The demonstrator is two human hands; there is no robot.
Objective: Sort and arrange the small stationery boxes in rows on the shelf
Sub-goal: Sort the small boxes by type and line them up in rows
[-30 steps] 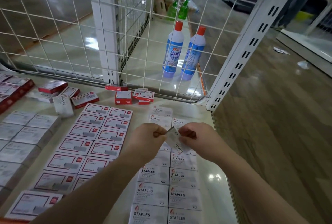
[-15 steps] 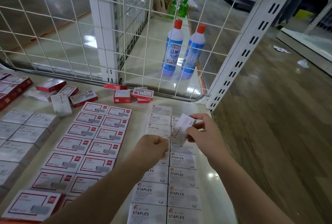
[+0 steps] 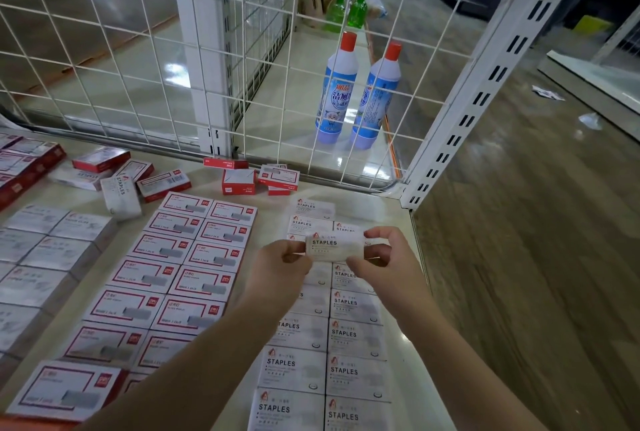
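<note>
we're pinching a white staples box between left hand and right hand; rows mostly filled, loose red boxes at the shelf back are still waiting.

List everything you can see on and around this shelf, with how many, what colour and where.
white STAPLES box held up: one, white, between both hands above the right rows
white STAPLES boxes: two columns, white, lying flat on the right of the shelf
red-bordered boxes: two columns, white with red frames, centre
pale grey boxes: several, left
loose red-and-white boxes: a scattered handful, along the back near the wire grid
white wire grid: one, behind the shelf
blue cleaner bottles with red caps: two, upright beyond the grid
green bottles: two, farther back
left hand: pinches the box's left end
right hand: pinches its right end
</note>
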